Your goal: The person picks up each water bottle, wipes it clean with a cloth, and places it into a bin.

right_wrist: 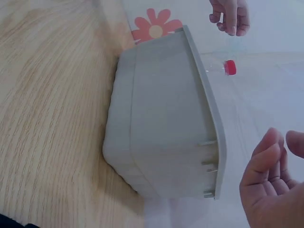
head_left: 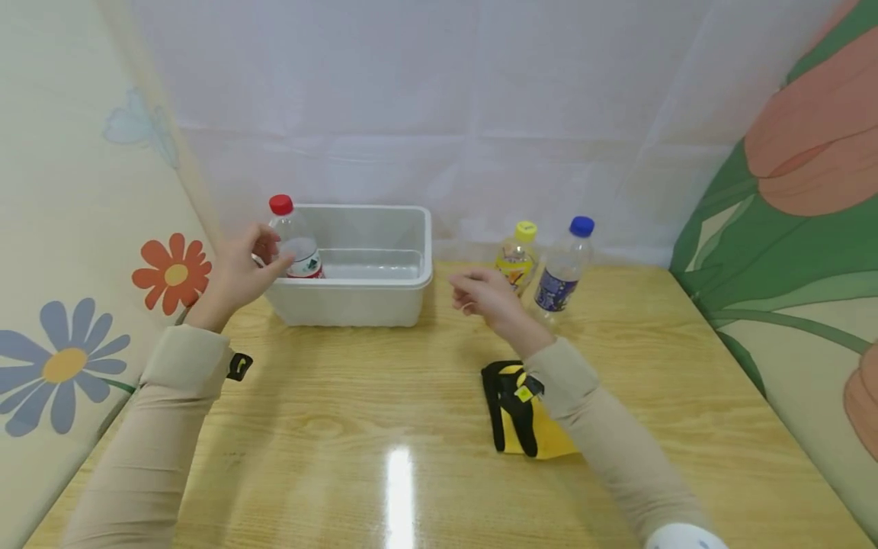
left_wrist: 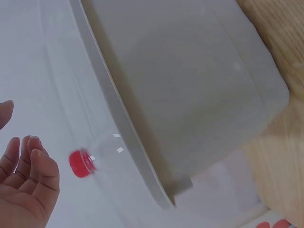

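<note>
A clear plastic bottle with a red cap [head_left: 299, 245] stands at the left end of a light grey plastic bin [head_left: 346, 305], its top above the rim. Beside its neck is my left hand [head_left: 241, 267], fingers loosely bent. In the left wrist view a gap shows between the left hand [left_wrist: 28, 190] and the red cap [left_wrist: 81, 164]. My right hand [head_left: 490, 299] hovers over the table to the right of the bin. Its fingers are loosely curled with nothing between them, as the right wrist view of the right hand [right_wrist: 268, 185] shows.
Right of the bin stand a yellow-capped bottle [head_left: 516, 258] and a blue-capped bottle [head_left: 557, 286], close together. A black and yellow glove [head_left: 511, 415] lies on the wooden table [head_left: 329, 435], partly covered by my right forearm. A white cloth backdrop [head_left: 446, 91] hangs behind, flowered panels at both sides.
</note>
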A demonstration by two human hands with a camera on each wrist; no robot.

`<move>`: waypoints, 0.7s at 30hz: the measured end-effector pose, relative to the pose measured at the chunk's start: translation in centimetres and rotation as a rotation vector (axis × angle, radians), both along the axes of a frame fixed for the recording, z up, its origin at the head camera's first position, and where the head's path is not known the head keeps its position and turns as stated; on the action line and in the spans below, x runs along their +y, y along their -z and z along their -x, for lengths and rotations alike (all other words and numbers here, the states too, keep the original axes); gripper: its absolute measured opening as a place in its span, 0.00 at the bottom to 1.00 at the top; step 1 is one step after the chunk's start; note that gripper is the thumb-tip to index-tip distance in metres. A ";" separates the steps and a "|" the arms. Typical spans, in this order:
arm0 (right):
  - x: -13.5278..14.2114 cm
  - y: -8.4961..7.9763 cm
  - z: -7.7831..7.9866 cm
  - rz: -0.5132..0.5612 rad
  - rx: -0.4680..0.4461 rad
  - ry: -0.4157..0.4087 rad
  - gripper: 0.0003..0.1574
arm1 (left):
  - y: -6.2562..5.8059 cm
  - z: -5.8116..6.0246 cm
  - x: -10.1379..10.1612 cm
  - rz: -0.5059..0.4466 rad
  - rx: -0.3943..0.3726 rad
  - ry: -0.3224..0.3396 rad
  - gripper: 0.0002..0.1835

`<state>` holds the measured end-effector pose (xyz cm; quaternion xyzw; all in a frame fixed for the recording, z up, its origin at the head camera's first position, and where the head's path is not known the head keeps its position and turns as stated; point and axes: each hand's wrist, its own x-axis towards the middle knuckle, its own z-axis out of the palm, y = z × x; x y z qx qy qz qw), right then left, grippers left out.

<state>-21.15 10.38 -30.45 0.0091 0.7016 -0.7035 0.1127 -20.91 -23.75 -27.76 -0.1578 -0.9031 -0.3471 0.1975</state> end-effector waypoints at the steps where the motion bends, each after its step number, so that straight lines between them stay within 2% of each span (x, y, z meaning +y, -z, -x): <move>1: 0.2 -0.2 -0.3 0.002 0.002 -0.003 0.05 | 0.1 -0.2 0.3 0.001 0.011 0.015 0.14; 8: 1.4 -1.0 -1.9 -0.009 0.027 -0.053 0.07 | 0.3 -1.7 2.4 0.012 0.083 0.092 0.11; 14: 2.9 -1.3 -3.3 -0.101 0.096 -0.106 0.07 | 1.0 -2.4 4.4 -0.081 0.217 0.241 0.11; 21: 4.9 -1.2 -4.8 -0.271 0.233 -0.193 0.14 | 2.0 -3.5 6.4 -0.105 0.211 0.290 0.11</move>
